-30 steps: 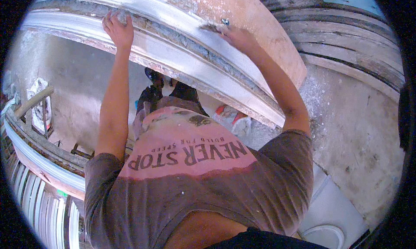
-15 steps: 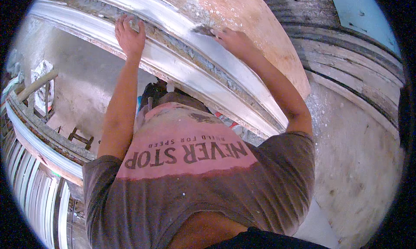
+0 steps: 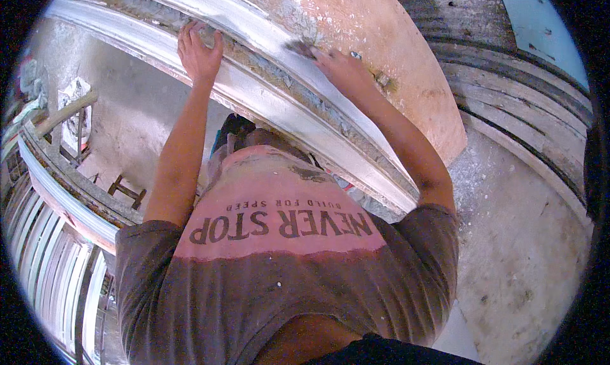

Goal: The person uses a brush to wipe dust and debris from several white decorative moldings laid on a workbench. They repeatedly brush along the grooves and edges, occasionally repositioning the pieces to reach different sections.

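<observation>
Grey-black and blurred, the tool (image 3: 298, 48) reaches out past the fingertips of your right grip (image 3: 343, 71), over the upper white band of the long moulding (image 3: 318, 123), close to where it borders the tan counter (image 3: 426, 114). Your right fingers are closed together on its near end; its exact kind is too smeared to make out. Your left grip (image 3: 201, 55) is further along the same piece, at the rough grey groove (image 3: 267, 60) that runs between its two white bands. There your thumb and fingers stand apart, with a greyish patch between them; you cannot tell from this view whether that is something held or just the groove's surface.

Near your right wrist, a small brownish lump (image 3: 384, 80) lies on the counter's speckled top. Beyond the counter, to your right, weathered planks (image 3: 508, 104) run side by side, with a pale blue panel (image 3: 549, 34) past them and stained floor (image 3: 521, 250) nearer you. Off to your left stand a round wooden bar (image 3: 67, 113), a small dark frame (image 3: 127, 190) and a row of white strips (image 3: 47, 257).
</observation>
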Action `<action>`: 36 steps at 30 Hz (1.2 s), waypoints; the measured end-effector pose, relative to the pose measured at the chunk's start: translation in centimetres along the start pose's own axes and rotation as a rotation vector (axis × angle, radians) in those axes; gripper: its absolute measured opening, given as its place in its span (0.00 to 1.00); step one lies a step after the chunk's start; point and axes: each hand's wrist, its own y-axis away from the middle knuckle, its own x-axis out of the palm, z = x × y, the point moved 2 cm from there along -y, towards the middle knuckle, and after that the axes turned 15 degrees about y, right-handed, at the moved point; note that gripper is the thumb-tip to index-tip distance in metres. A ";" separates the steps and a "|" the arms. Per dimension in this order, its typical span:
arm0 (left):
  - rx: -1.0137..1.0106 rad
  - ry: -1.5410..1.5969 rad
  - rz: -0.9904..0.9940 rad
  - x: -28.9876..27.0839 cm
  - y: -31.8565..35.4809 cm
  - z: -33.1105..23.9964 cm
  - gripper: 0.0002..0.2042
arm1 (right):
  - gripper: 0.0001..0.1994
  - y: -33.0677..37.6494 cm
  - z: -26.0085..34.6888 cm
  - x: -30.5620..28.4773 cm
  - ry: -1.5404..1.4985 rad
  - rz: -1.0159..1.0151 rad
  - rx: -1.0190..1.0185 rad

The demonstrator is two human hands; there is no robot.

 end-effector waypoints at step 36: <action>0.022 -0.034 0.056 0.2 0.6 1.3 0.13 | 0.15 0.8 -0.6 3.2 -1.206 0.179 0.586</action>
